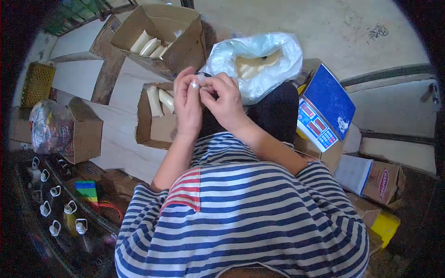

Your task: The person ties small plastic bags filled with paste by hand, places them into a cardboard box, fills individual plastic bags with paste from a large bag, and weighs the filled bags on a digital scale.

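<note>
We seem to be in a shop or packing room — a digital scale (pixel 328 104) stands right of the open plastic sack (pixel 289 53), cartons (pixel 191 48) of filled bags (pixel 155 103) left of it.

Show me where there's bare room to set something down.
Bare: pale tiles between the left carton and shallow cardboard tray, and the tray's near end, below two filled pouches. Crowded: lower left, among white-handled bottles.
</note>
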`<action>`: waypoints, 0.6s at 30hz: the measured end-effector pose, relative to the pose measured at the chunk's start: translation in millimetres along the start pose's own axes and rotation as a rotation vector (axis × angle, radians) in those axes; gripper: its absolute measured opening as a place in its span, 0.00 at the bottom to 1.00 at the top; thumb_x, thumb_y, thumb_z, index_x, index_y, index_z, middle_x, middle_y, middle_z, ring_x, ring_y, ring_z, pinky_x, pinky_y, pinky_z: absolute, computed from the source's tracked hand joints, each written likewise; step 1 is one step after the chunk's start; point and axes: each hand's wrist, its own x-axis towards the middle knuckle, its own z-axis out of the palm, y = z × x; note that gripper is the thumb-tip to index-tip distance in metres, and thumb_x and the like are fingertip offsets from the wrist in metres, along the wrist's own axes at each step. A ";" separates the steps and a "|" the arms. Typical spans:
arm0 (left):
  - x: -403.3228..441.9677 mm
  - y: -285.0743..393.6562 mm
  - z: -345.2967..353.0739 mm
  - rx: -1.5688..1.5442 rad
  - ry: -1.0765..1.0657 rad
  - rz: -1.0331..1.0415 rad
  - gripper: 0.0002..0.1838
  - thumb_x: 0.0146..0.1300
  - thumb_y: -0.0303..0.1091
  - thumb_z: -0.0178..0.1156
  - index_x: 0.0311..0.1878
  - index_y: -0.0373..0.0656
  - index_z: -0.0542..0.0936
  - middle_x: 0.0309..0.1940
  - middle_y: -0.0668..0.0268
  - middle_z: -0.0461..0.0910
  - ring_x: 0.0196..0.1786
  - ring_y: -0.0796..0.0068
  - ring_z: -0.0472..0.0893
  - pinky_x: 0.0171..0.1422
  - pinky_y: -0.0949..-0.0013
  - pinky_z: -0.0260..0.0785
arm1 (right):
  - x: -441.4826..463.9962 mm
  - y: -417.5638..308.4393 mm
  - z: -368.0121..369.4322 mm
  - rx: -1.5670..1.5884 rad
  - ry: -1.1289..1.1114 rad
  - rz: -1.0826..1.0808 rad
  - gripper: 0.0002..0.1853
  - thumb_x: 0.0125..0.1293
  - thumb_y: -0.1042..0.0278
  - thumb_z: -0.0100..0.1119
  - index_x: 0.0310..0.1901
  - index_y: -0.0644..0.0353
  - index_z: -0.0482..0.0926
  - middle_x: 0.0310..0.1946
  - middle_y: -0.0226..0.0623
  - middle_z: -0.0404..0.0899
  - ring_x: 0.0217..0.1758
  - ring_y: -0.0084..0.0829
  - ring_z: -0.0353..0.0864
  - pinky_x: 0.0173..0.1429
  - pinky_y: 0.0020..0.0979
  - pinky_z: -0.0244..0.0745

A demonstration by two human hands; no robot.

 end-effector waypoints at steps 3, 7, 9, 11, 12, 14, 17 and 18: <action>0.6 0.5 1.7 -0.289 0.046 -0.216 0.14 0.66 0.30 0.46 0.53 0.35 0.69 0.53 0.60 0.67 0.53 0.75 0.68 0.59 0.71 0.61 | 3.2 0.9 3.1 -0.151 0.043 -0.137 0.09 0.50 0.72 0.60 0.36 0.57 0.79 0.25 0.32 0.72 0.29 0.30 0.71 0.39 0.31 0.60; -1.2 0.9 8.9 -0.310 0.106 -0.249 0.16 0.67 0.30 0.45 0.56 0.35 0.66 0.51 0.62 0.68 0.51 0.76 0.70 0.57 0.73 0.62 | -3.2 7.8 12.6 -0.193 0.063 -0.147 0.07 0.52 0.70 0.58 0.35 0.53 0.77 0.26 0.30 0.73 0.32 0.31 0.72 0.41 0.35 0.59; -1.6 2.2 10.0 -0.388 0.127 -0.320 0.15 0.67 0.30 0.45 0.55 0.34 0.66 0.51 0.62 0.68 0.51 0.76 0.70 0.57 0.73 0.62 | -2.9 11.0 15.5 -0.198 0.075 -0.145 0.06 0.52 0.70 0.58 0.34 0.54 0.76 0.26 0.31 0.72 0.32 0.31 0.72 0.41 0.35 0.59; -1.5 6.0 12.1 -0.396 0.127 -0.327 0.15 0.67 0.30 0.46 0.54 0.35 0.67 0.51 0.62 0.68 0.51 0.76 0.70 0.57 0.72 0.63 | -1.4 12.7 15.8 -0.200 0.085 -0.141 0.06 0.52 0.70 0.57 0.33 0.55 0.74 0.26 0.31 0.72 0.32 0.32 0.71 0.41 0.35 0.58; -1.9 7.4 13.5 -0.403 0.125 -0.335 0.14 0.67 0.30 0.47 0.53 0.35 0.67 0.51 0.62 0.68 0.51 0.75 0.70 0.57 0.72 0.63 | 0.3 12.2 14.0 -0.199 0.087 -0.127 0.06 0.51 0.71 0.57 0.32 0.56 0.73 0.26 0.33 0.71 0.32 0.34 0.71 0.40 0.36 0.60; -1.8 7.8 13.1 -0.421 0.103 -0.347 0.13 0.66 0.29 0.48 0.52 0.35 0.68 0.51 0.62 0.68 0.51 0.75 0.70 0.57 0.72 0.63 | 1.9 14.6 13.7 -0.200 0.090 -0.111 0.06 0.51 0.71 0.57 0.31 0.57 0.71 0.27 0.36 0.71 0.32 0.36 0.71 0.39 0.38 0.61; -0.4 15.8 11.5 -0.446 0.088 -0.361 0.09 0.63 0.27 0.50 0.45 0.37 0.70 0.53 0.61 0.65 0.51 0.75 0.70 0.57 0.72 0.62 | 1.5 15.5 17.6 -0.057 0.105 0.013 0.07 0.50 0.73 0.56 0.31 0.60 0.70 0.27 0.40 0.70 0.31 0.42 0.71 0.36 0.40 0.66; 1.5 17.7 11.3 -0.462 0.098 -0.356 0.05 0.62 0.26 0.51 0.41 0.38 0.72 0.55 0.60 0.63 0.51 0.74 0.69 0.57 0.72 0.61 | 5.1 12.6 15.8 -0.039 0.099 0.002 0.07 0.49 0.74 0.55 0.31 0.60 0.70 0.27 0.42 0.69 0.31 0.44 0.71 0.35 0.41 0.67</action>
